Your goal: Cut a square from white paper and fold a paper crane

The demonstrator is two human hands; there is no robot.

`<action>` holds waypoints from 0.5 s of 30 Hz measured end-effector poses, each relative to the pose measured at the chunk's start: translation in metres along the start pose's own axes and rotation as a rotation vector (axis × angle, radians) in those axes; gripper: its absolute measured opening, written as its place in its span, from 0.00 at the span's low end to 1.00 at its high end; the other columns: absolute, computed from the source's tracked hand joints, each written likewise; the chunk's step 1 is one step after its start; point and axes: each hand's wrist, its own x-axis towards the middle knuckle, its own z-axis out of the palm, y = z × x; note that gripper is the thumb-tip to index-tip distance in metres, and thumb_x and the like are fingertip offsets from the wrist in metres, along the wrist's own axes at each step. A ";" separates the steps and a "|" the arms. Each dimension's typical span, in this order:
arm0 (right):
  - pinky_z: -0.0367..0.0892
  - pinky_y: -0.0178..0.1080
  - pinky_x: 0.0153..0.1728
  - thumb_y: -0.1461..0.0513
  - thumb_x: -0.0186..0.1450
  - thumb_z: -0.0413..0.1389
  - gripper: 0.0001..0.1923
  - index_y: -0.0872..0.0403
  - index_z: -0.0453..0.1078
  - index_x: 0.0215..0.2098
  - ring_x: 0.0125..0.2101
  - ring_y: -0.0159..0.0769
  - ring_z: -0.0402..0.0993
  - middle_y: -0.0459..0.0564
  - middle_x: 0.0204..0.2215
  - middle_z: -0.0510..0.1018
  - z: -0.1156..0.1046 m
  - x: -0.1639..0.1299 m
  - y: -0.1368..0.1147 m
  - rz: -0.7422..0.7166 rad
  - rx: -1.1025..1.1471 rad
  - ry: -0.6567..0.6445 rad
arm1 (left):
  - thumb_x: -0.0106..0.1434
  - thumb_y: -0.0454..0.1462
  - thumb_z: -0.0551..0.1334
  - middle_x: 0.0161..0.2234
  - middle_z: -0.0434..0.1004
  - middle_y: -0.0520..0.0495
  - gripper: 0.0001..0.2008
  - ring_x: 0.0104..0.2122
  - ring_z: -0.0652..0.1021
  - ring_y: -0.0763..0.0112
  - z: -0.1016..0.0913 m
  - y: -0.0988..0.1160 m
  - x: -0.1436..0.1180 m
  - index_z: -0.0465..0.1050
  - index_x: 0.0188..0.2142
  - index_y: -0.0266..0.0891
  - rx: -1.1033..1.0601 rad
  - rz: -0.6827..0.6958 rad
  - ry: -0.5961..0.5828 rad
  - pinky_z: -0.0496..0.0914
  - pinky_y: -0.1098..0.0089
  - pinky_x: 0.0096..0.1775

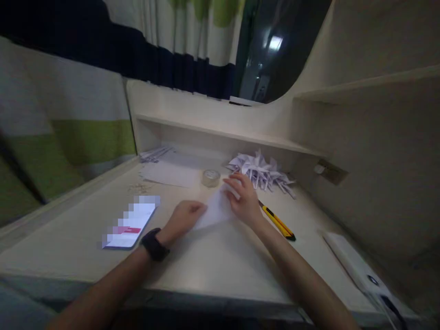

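Left hand [184, 216] is pinching white paper [217, 213] by its left edge; right hand [244, 201] is sitting at its upper right, fingers half-curled, grip unclear. Paper is resting over desk [213, 266] near tape roll [211, 180].

The sheet [215, 214] and folded pieces [255, 167] look like smooth, matt paper. The tape roll [211, 179] seems clear plastic, the cutter handle [277, 222] plastic, the phone screen [143, 217] glossy, the curtain [190, 39] cloth.
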 end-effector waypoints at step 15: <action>0.71 0.41 0.31 0.52 0.49 0.66 0.19 0.57 0.75 0.33 0.27 0.38 0.75 0.50 0.29 0.81 0.006 -0.036 0.012 1.070 1.066 0.150 | 0.54 0.47 0.67 0.37 0.79 0.37 0.21 0.34 0.78 0.62 0.045 0.028 0.018 0.78 0.40 0.32 -0.875 -0.232 -0.007 0.70 0.64 0.38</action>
